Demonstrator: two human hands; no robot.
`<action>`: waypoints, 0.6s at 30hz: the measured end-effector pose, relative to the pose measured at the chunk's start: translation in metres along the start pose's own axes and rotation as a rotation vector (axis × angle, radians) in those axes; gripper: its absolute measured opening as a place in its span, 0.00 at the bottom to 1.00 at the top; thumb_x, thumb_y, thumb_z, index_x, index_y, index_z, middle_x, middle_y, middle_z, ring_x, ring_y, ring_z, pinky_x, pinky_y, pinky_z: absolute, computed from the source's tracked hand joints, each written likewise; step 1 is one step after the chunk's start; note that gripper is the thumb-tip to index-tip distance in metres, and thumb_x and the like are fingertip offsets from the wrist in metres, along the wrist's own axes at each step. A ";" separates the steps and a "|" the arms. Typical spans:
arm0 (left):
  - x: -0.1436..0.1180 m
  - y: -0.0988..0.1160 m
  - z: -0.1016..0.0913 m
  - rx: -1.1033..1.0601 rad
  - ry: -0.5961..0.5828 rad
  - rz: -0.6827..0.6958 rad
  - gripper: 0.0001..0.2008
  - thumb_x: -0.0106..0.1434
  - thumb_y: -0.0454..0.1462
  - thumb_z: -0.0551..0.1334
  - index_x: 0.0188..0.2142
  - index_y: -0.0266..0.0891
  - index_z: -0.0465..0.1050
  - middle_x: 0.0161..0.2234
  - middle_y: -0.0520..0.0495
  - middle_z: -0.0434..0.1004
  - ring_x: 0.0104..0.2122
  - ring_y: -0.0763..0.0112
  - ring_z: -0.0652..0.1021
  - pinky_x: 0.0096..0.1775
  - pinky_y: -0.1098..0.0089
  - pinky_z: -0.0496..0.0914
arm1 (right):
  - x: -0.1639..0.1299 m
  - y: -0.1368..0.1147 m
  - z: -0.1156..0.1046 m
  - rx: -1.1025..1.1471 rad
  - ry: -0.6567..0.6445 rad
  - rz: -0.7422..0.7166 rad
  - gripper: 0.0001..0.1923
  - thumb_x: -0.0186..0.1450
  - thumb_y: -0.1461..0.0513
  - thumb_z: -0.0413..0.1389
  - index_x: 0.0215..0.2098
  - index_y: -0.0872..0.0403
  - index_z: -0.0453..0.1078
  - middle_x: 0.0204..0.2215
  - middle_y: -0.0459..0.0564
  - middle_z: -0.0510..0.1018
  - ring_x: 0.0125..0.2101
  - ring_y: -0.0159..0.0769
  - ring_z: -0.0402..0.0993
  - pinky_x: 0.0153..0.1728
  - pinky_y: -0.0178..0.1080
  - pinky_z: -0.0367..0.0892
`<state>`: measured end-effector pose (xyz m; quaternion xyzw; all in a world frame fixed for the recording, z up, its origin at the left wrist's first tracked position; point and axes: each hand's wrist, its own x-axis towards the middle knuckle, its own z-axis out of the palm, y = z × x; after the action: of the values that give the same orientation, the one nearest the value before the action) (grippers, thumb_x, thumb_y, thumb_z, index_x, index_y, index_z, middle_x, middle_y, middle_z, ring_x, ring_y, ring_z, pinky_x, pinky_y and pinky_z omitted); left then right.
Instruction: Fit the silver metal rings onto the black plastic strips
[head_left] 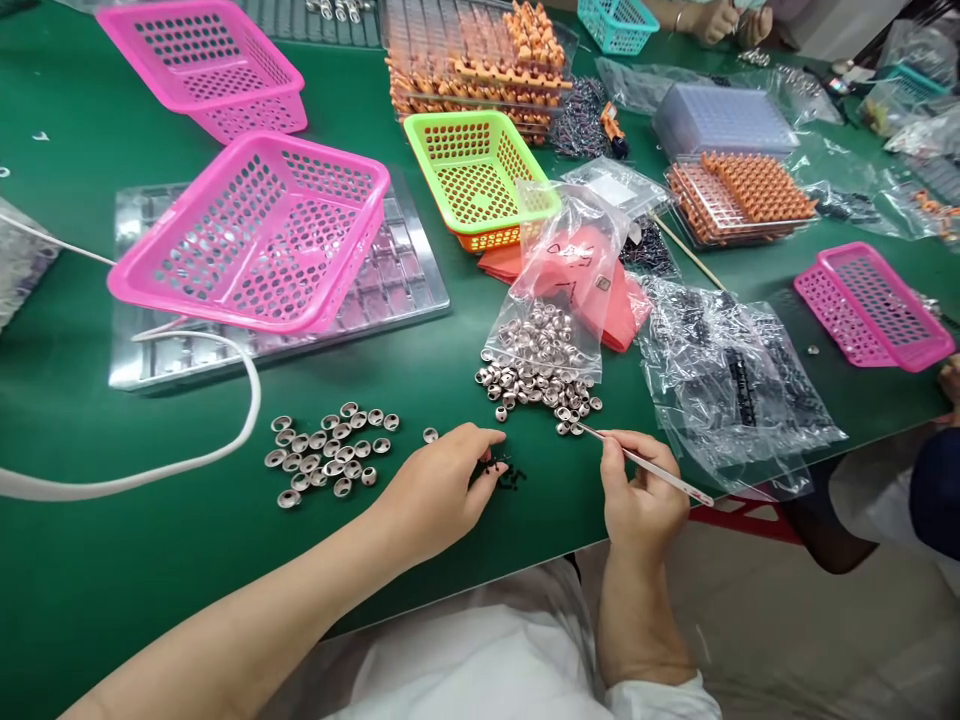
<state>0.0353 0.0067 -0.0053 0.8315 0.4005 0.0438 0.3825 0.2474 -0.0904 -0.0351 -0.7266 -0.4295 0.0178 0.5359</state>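
At the left of the green tabletop (75,580), a bright pink perforated plastic basket (240,312) was set on a clear moulded plastic tray (420,280). Nearer the edge, a loose cluster of small round silver metal cups (334,467) was spread out, with one single cup (430,435) left apart beside the left hand (442,480). That hand's thumb and forefinger were parted narrowly near tiny black parts (510,477) (whether one was gripped could not be told). Beyond the fingertips, a heap of the same silver cups (536,385) was partly covered by a clear plastic bag (574,215). Slim silver metal tweezers (675,481) were held pen-fashion in the right hand (645,500), their tips brought to the heap's near edge. Farther right, crinkled clear plastic bags of black parts (720,370) were laid.
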 end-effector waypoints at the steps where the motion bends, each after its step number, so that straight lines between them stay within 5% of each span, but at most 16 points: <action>1: 0.000 -0.001 0.000 0.011 0.003 0.008 0.14 0.70 0.36 0.57 0.53 0.38 0.73 0.42 0.43 0.79 0.39 0.60 0.80 0.38 0.62 0.74 | 0.000 0.000 0.000 0.012 0.010 0.008 0.03 0.65 0.62 0.62 0.38 0.52 0.75 0.33 0.49 0.81 0.33 0.36 0.79 0.33 0.39 0.76; 7: 0.012 0.020 -0.005 0.127 0.000 0.092 0.10 0.68 0.34 0.61 0.48 0.39 0.76 0.41 0.45 0.81 0.34 0.63 0.82 0.33 0.66 0.72 | 0.000 -0.001 0.005 0.132 0.124 0.049 0.02 0.64 0.63 0.62 0.36 0.52 0.75 0.32 0.48 0.81 0.31 0.36 0.79 0.33 0.41 0.77; 13: 0.049 0.058 0.005 0.290 -0.032 0.082 0.11 0.69 0.41 0.61 0.43 0.36 0.78 0.41 0.41 0.81 0.38 0.54 0.83 0.34 0.62 0.74 | -0.002 -0.002 0.004 0.176 0.144 0.053 0.01 0.65 0.63 0.61 0.35 0.52 0.73 0.32 0.47 0.81 0.30 0.36 0.79 0.33 0.42 0.78; 18: 0.067 0.060 0.018 0.319 0.002 0.056 0.10 0.68 0.39 0.63 0.43 0.35 0.77 0.42 0.41 0.81 0.41 0.54 0.82 0.36 0.63 0.74 | -0.005 -0.001 -0.001 0.250 0.111 0.061 0.03 0.65 0.65 0.61 0.37 0.52 0.73 0.33 0.48 0.81 0.33 0.37 0.80 0.33 0.43 0.77</action>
<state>0.1255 0.0191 0.0065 0.8925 0.3793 -0.0086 0.2439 0.2439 -0.0948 -0.0360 -0.6667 -0.3713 0.0470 0.6445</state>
